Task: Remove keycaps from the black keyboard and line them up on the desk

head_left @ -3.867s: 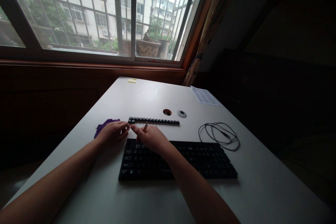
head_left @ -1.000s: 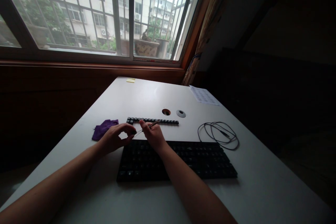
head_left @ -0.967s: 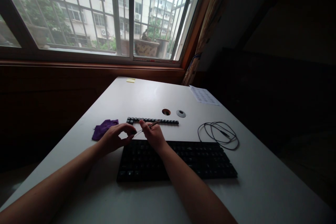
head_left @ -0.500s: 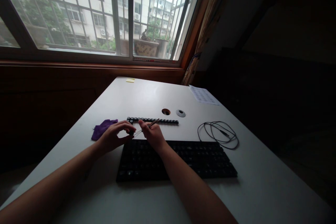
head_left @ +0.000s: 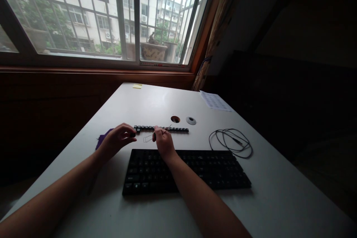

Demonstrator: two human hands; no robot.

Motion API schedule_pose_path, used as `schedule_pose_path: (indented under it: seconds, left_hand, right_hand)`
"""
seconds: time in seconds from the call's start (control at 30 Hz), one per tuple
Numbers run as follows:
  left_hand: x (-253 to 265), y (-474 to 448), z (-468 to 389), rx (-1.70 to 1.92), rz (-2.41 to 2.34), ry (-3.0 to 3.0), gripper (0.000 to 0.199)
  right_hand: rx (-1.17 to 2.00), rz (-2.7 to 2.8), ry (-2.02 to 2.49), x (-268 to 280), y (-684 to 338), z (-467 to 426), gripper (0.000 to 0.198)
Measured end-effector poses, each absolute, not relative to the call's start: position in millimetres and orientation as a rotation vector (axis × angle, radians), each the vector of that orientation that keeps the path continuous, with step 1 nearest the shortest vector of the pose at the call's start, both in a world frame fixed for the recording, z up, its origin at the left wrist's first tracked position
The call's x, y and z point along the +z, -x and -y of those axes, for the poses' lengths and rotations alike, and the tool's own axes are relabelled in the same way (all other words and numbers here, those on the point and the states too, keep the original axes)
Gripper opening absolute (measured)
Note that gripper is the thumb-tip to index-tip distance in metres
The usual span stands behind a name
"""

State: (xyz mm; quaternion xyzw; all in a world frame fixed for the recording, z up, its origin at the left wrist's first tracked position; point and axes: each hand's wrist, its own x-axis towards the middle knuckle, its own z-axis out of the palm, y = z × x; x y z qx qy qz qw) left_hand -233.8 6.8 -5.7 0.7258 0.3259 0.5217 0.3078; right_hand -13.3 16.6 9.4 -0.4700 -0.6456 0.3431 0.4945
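Between the thumb and fingers of my left hand (head_left: 118, 137) is a small black keycap (head_left: 132, 134), held just left of a row of loose keycaps (head_left: 175, 129). My right hand (head_left: 164, 142) grips a wire keycap puller (head_left: 148, 138), its thin wire loops pointing left and free of any key. A black keyboard (head_left: 156, 186) lies under my right wrist, near the front of the desk. Partly hidden behind my left hand is a purple cloth (head_left: 100, 140).
A coiled black cable (head_left: 231, 143) lies right of the keyboard. Farther back are a round desk hole (head_left: 175, 119), its grey cover (head_left: 191, 120), a printed sheet (head_left: 214, 101) and a yellow sticky note (head_left: 137, 86). A window stands beyond the white desk (head_left: 150, 104).
My left hand has moved left and slightly up with the keycap, away from the wire puller. The puller's loops now stand apart from the keycap; my right hand has shifted slightly.
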Motion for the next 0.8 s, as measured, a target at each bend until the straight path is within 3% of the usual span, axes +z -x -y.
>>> schedule_pose_path:
  seconds: [0.23, 0.8]
  left_hand:
    - [-12.5, 236.0, -13.4, 1.427, -0.856, -1.907, 0.024]
    - [-8.1, 235.7, -8.0, 1.333, -1.004, -2.123, 0.022]
  right_hand:
    - [0.754, 1.530, 1.126, 11.2, 12.0, -18.2, 0.041]
    - [0.706, 1.560, 1.176, 7.1, 11.0, -16.6, 0.033]
